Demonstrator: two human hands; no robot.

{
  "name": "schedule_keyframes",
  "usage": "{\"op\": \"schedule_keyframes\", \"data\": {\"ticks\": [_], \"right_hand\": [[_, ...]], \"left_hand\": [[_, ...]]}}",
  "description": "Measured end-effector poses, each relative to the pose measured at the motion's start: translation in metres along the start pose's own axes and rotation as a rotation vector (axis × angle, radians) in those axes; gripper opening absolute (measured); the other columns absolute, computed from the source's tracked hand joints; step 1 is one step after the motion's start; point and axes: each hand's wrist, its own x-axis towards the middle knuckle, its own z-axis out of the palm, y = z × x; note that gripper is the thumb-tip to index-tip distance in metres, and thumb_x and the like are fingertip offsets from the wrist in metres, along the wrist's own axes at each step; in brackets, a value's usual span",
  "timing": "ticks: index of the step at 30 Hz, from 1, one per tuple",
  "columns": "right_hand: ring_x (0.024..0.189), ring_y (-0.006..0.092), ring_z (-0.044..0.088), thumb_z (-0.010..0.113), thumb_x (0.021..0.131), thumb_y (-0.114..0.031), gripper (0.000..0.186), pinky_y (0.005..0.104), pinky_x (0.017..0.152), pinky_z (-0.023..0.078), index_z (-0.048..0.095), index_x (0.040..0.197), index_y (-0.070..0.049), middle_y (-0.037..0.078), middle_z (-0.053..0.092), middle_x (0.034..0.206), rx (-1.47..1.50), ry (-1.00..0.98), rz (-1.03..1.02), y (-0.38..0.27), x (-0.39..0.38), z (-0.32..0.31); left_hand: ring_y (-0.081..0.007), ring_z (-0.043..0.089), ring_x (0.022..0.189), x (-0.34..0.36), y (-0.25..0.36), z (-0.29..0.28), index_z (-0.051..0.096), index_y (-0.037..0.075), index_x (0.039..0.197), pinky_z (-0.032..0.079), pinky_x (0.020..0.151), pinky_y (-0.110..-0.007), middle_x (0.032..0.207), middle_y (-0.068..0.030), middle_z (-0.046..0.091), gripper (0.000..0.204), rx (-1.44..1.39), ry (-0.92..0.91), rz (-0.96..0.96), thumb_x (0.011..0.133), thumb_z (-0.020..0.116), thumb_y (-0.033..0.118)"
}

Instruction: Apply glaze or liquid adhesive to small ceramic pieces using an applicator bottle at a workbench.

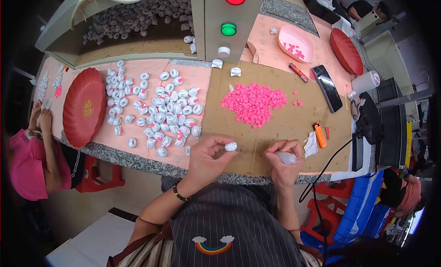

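Note:
My left hand [210,156] pinches a small white, wrapped round piece [231,146] over the front of a brown board [275,127]. To its right, my right hand [287,166] is closed round a translucent whitish object [285,157] of unclear kind. A pile of small pink pieces [252,101] lies beyond my hands. Left of the board, several white rings [172,110], some with pink bits, spread over pink paper [151,166]. An orange tool [320,134] and white tissue [310,145] lie right of my right hand.
A red tray [73,115], grey cabinet [193,55] with indicator lamps, pink dish [308,37], phone [327,88] and black cabled device [370,120] surround the work area. Co-workers sit at left [32,161] and right [404,198]. Red stools [103,179] stand below the granite edge.

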Motion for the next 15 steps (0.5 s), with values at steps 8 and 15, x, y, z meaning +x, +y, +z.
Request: {"op": "schedule_keyframes", "data": {"ticks": [8, 15], "right_hand": [[0.069, 0.0236, 0.054, 0.065, 0.071, 0.005, 0.011, 0.0337, 0.061, 0.043, 0.06, 0.078, -0.001, 0.01, 0.057, 0.076, -1.019, -0.255, -0.593, 0.012, 0.046, 0.02], [0.073, 0.0287, 0.053, 0.066, 0.066, 0.006, 0.015, 0.0386, 0.063, 0.042, 0.058, 0.077, 0.0, 0.012, 0.055, 0.076, -1.086, -0.372, -0.617, 0.007, 0.036, 0.029]], "left_hand": [[-0.0128, 0.061, 0.094, -0.002, 0.007, -0.002, 0.057, -0.005, 0.104, 0.05, 0.082, -0.024, 0.101, -0.0083, 0.06, 0.027, 0.012, 0.019, -0.042, 0.078, 0.065, -0.009], [-0.0112, 0.061, 0.092, 0.002, 0.003, -0.008, 0.055, -0.006, 0.108, 0.05, 0.079, -0.022, 0.099, -0.0093, 0.063, 0.028, -0.089, 0.013, -0.046, 0.08, 0.061, -0.011]]}}
